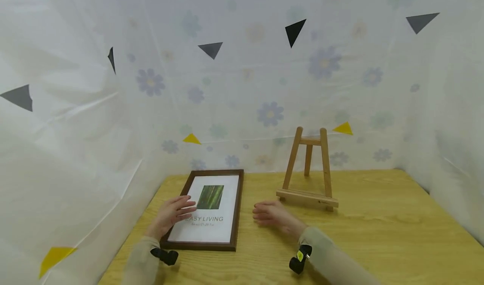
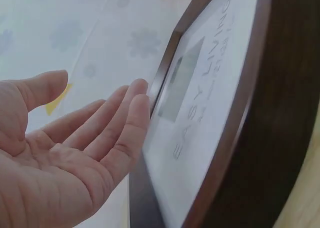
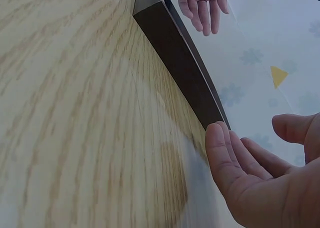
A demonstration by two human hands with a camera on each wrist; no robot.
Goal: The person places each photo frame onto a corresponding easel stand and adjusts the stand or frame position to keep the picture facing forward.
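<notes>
The left hand (image 1: 172, 215) hovers over the near left part of the framed picture (image 1: 209, 199), fingers loosely extended and grasping nothing; whether a fingertip brushes it I cannot tell. The right hand (image 1: 276, 217), just as relaxed and holding nothing, is held off the picture's right side, between it and the easel (image 1: 308, 163). The palms turn roughly toward each other, which leaves the picture between them supported by neither. It lies flat on its back, face up, so the table (image 1: 378, 213) seems to carry all its weight and the words read upright from the person's side. Beyond the right hand, the easel stands alone on spread legs, probably steady enough, its ledge (image 1: 307, 197) facing the person and the ledge's left end near that hand. As for room, the picture's right edge has a strip of bare wood before the right fingertips; its left edge, under the left hand, lies closer to the table's left side, by the hanging sheet (image 1: 75, 150). The widest open space is to the right of the right hand, in front of the easel and past it
</notes>
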